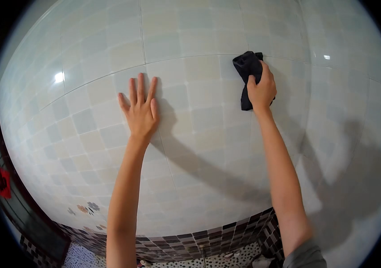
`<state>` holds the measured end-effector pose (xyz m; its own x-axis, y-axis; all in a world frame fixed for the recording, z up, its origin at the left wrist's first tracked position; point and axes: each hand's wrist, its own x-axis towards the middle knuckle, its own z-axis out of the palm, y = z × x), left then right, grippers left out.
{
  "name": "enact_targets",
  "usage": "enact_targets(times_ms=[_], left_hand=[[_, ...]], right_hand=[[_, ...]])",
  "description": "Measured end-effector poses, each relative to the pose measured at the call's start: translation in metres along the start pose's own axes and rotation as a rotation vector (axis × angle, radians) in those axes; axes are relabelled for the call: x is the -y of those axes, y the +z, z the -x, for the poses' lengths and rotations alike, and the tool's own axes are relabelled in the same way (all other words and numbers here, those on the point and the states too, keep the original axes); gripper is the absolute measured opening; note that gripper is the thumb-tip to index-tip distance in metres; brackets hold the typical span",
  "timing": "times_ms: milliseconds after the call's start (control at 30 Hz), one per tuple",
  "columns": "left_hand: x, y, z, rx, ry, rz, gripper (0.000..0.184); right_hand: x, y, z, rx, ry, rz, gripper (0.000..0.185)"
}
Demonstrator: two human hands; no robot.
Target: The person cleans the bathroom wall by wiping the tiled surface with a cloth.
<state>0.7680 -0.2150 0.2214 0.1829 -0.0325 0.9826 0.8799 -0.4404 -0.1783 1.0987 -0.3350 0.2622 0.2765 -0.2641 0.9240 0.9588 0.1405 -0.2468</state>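
Pale checked tiles cover the wall (199, 111) in front of me. My left hand (142, 114) lies against the wall left of centre, its fingers spread and nothing in it. Up and to the right, my right hand (262, 89) holds a black cloth (247, 67) to the same wall, just left of the corner. The cloth is bunched and hangs down on the left side of the hand. Its part under the palm is hidden.
A second tiled wall (351, 89) meets this one at the right. Dark mosaic tiles (190, 244) run along the bottom, above a pebble-patterned floor (81, 257). At the left is a dark-framed door (25, 214) with a red paper decoration (2, 182).
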Motion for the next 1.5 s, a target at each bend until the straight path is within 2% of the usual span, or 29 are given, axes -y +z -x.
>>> enact_targets(times_ms=[67, 167, 233, 367, 500, 533, 767, 867, 967, 1033, 1200, 1300, 1433, 1500], left_hand=[[0.001, 0.002, 0.000, -0.002, -0.005, 0.010, 0.056], [-0.003, -0.001, 0.001, 0.009, 0.004, 0.017, 0.056], [-0.002, -0.001, 0.000, 0.016, 0.003, 0.014, 0.057], [0.002, 0.001, 0.003, 0.024, -0.015, 0.038, 0.060], [0.003, 0.005, 0.000, -0.088, -0.059, 0.284, 0.057], [0.004, 0.005, 0.002, -0.132, -0.082, 0.369, 0.056], [0.008, 0.008, 0.005, -0.122, -0.060, 0.224, 0.054], [0.010, 0.001, 0.008, -0.023, -0.056, 0.168, 0.054], [0.018, -0.019, 0.015, 0.094, -0.032, 0.239, 0.055], [0.025, -0.021, 0.027, 0.099, 0.018, 0.113, 0.057], [0.028, -0.006, 0.033, 0.079, 0.004, 0.066, 0.058], [0.024, -0.014, 0.032, 0.068, 0.014, 0.081, 0.056], [0.025, -0.013, 0.035, 0.016, 0.008, 0.160, 0.056], [0.027, -0.010, 0.034, -0.021, -0.016, 0.262, 0.058]], right_hand=[[0.008, 0.007, 0.002, 0.007, 0.074, 0.035, 0.050], [0.026, 0.009, 0.007, -0.006, 0.059, 0.030, 0.049], [0.041, 0.020, 0.016, -0.054, -0.101, 0.002, 0.049], [0.097, 0.040, 0.039, 0.047, -0.287, -0.140, 0.052], [0.139, 0.052, 0.079, 0.178, -0.486, -0.235, 0.058], [0.139, 0.049, 0.085, 0.194, -0.502, -0.229, 0.059], [0.115, 0.040, 0.072, 0.256, -0.667, -0.174, 0.060], [0.083, 0.036, 0.047, 0.151, -0.493, -0.140, 0.057], [0.039, 0.030, 0.029, -0.008, -0.215, -0.006, 0.054], [0.022, 0.016, 0.031, -0.004, -0.064, 0.038, 0.053], [0.019, 0.013, 0.056, 0.013, 0.065, 0.073, 0.056], [0.040, 0.007, 0.067, 0.015, 0.059, 0.058, 0.061], [0.081, 0.016, 0.082, 0.077, -0.288, -0.061, 0.068], [0.111, 0.030, 0.094, 0.122, -0.383, -0.085, 0.066]])
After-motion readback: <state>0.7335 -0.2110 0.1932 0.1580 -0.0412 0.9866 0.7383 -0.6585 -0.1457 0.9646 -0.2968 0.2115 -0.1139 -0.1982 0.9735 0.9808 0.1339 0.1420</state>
